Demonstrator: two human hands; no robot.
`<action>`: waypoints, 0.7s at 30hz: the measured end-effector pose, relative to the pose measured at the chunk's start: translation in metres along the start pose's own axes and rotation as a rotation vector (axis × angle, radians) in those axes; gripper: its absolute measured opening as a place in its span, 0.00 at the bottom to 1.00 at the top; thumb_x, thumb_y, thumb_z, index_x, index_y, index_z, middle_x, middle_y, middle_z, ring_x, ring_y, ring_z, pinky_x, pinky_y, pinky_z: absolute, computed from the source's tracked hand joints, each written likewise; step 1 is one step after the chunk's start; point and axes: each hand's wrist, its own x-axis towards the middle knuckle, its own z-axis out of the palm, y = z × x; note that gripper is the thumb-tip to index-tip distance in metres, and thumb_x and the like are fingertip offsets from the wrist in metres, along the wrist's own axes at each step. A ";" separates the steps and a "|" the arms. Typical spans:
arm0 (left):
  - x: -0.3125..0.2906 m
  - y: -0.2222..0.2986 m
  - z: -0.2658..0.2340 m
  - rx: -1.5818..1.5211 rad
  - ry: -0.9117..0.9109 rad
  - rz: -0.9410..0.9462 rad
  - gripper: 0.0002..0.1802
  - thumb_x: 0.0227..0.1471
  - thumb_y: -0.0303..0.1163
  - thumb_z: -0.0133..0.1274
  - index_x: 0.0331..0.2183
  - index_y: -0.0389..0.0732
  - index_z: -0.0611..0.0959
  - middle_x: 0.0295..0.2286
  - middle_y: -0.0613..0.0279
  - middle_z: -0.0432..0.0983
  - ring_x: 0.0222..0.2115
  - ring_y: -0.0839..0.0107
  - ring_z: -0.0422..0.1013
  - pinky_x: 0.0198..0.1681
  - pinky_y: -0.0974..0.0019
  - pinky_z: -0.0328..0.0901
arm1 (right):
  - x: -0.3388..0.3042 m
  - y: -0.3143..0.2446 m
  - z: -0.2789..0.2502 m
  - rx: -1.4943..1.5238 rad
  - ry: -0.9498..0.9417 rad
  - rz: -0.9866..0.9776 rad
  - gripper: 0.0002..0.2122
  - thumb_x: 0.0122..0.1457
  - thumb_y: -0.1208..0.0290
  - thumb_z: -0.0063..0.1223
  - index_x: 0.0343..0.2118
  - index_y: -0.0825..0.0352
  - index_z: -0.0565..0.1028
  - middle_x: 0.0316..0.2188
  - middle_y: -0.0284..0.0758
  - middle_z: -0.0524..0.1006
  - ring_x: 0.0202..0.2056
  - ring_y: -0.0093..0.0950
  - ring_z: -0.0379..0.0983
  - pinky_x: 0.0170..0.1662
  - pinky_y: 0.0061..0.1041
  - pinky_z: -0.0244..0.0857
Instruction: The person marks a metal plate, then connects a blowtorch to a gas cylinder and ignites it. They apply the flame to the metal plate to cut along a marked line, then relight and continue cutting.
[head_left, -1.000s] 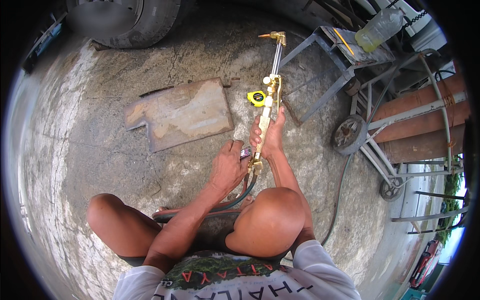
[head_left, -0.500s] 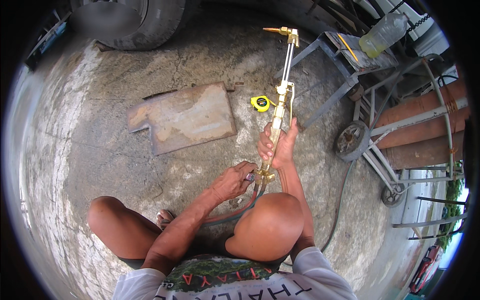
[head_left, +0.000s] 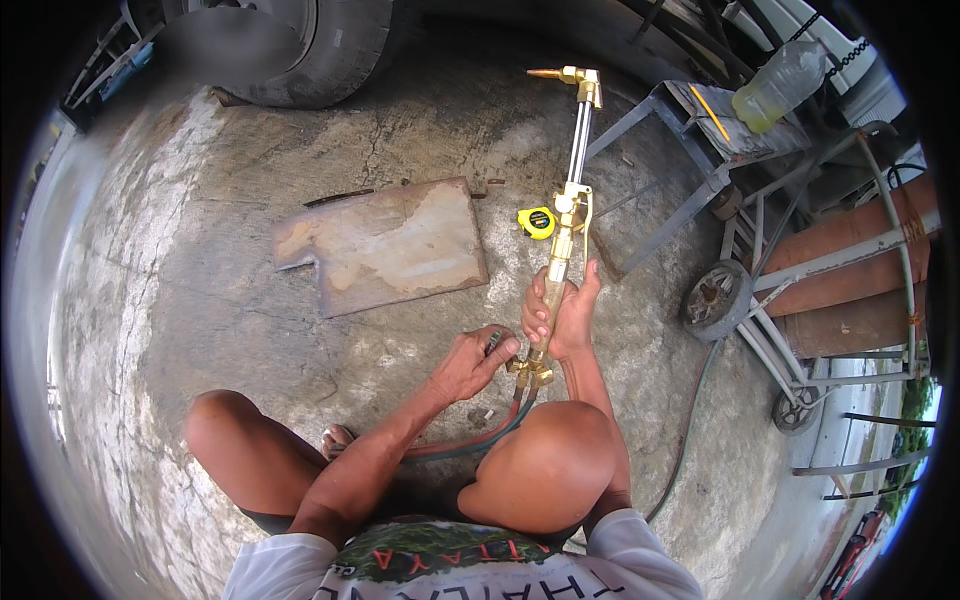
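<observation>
My right hand [head_left: 560, 310] is wrapped around the handle of a brass cutting torch [head_left: 552, 295], thumb raised alongside its lever. The torch stands out away from me, its bent head and copper-coloured tip [head_left: 545, 73] pointing left. My left hand [head_left: 478, 362] is closed beside the brass valves [head_left: 530, 373] at the torch's rear. A small dark object [head_left: 493, 342] shows between its fingers; its kind I cannot make out. A red hose and a green hose [head_left: 500, 432] run from the valves past my knee. Left of the torch, a yellow tape measure [head_left: 537, 223] lies on the floor.
A rusty notched steel plate [head_left: 390, 245] lies on the concrete ahead. To the right are a metal stand [head_left: 680, 140] with a plastic bottle [head_left: 780, 88] and a yellow pencil [head_left: 710, 112], then a wheeled cart [head_left: 718, 298] carrying reddish-brown cylinders [head_left: 830, 265]. A large tyre [head_left: 340, 60] is at the back left.
The view has shifted slightly, moving the scene a little right and down. My left hand has turned and its fingers sit a bit apart from the valves. The right-hand grip looks the same.
</observation>
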 end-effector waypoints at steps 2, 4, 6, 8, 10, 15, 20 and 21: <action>0.023 0.005 -0.035 0.032 0.094 -0.144 0.33 0.62 0.59 0.44 0.33 0.33 0.77 0.20 0.49 0.74 0.25 0.55 0.74 0.31 0.55 0.66 | -0.003 0.006 0.002 0.005 -0.016 0.026 0.40 0.54 0.22 0.17 0.24 0.62 0.65 0.10 0.28 0.57 0.07 0.21 0.53 0.10 0.24 0.52; 0.050 0.023 -0.075 0.084 0.229 -0.275 0.34 0.61 0.58 0.44 0.34 0.30 0.76 0.23 0.45 0.74 0.30 0.50 0.75 0.36 0.52 0.66 | -0.008 0.013 0.003 0.036 -0.040 0.061 0.40 0.55 0.22 0.16 0.24 0.62 0.64 0.10 0.28 0.57 0.07 0.21 0.53 0.10 0.24 0.53; 0.069 0.033 -0.099 0.103 0.352 -0.224 0.29 0.60 0.54 0.47 0.36 0.31 0.75 0.26 0.45 0.75 0.31 0.52 0.73 0.38 0.53 0.65 | -0.010 0.018 0.002 0.029 -0.074 0.068 0.40 0.55 0.23 0.16 0.24 0.62 0.65 0.10 0.28 0.58 0.07 0.21 0.54 0.11 0.24 0.53; 0.080 0.036 -0.118 0.158 0.417 -0.118 0.26 0.58 0.50 0.48 0.37 0.31 0.74 0.28 0.46 0.75 0.32 0.54 0.71 0.39 0.53 0.63 | -0.011 0.023 0.000 0.018 -0.099 0.075 0.40 0.55 0.23 0.16 0.24 0.62 0.65 0.10 0.29 0.58 0.07 0.21 0.54 0.11 0.24 0.53; 0.087 0.033 -0.133 0.070 0.378 -0.109 0.21 0.56 0.45 0.49 0.38 0.35 0.73 0.31 0.50 0.72 0.34 0.59 0.66 0.41 0.56 0.60 | -0.013 0.024 0.001 0.026 -0.163 0.102 0.40 0.56 0.24 0.15 0.26 0.63 0.65 0.11 0.30 0.60 0.09 0.23 0.56 0.13 0.25 0.56; 0.097 0.047 -0.156 0.176 0.397 -0.118 0.18 0.56 0.43 0.55 0.36 0.37 0.76 0.30 0.59 0.69 0.34 0.66 0.64 0.41 0.63 0.59 | -0.014 0.026 0.005 0.017 -0.175 0.095 0.40 0.56 0.23 0.15 0.25 0.63 0.64 0.11 0.29 0.59 0.08 0.22 0.55 0.12 0.24 0.55; 0.102 0.041 -0.174 0.446 0.483 0.085 0.22 0.52 0.47 0.61 0.31 0.34 0.79 0.23 0.56 0.70 0.24 0.66 0.63 0.31 0.61 0.60 | -0.016 0.025 0.001 0.022 -0.225 0.085 0.40 0.57 0.25 0.14 0.26 0.64 0.65 0.11 0.30 0.61 0.09 0.23 0.57 0.15 0.25 0.57; 0.100 0.047 -0.175 0.388 0.472 0.065 0.23 0.51 0.47 0.62 0.30 0.32 0.79 0.21 0.54 0.71 0.22 0.64 0.63 0.30 0.59 0.61 | -0.017 0.025 0.000 0.022 -0.218 0.085 0.40 0.57 0.25 0.14 0.26 0.64 0.66 0.11 0.30 0.61 0.09 0.23 0.57 0.15 0.25 0.57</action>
